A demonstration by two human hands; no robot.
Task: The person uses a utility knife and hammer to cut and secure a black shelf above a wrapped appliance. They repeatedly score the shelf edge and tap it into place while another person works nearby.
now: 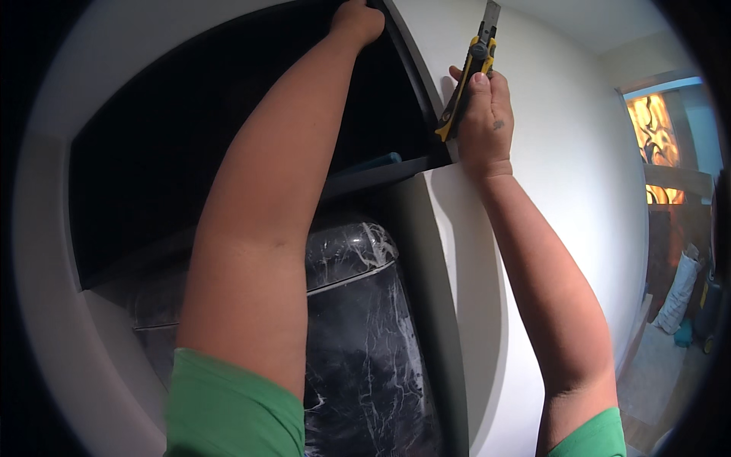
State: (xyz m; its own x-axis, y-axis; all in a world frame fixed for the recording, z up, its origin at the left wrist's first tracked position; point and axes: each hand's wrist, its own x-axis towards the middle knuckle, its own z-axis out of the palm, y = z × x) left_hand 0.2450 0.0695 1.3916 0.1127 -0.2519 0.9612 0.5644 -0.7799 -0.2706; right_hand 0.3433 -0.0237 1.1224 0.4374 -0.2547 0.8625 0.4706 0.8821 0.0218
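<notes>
My right hand (487,126) is wrapped around a black and yellow utility knife (466,84), its metal blade pointing up. This hand is beside the white wall, just right of the black frame (415,68) of a large dark recess (167,145). Up at the top edge of the view, my left hand (359,23) is closed near the frame's upper right part. Its fingers are mostly hidden, so what they grip, if anything, does not show. A small blue item (381,162) lies by the recess's lower edge.
Below the recess stands a dark, boxy object (358,327) with a rounded top and a shiny, wrinkled film-like surface. A white wall (563,152) runs along the right. Beyond it, a doorway shows a patterned glowing panel (651,129), a whitish roll (679,293) and floor clutter.
</notes>
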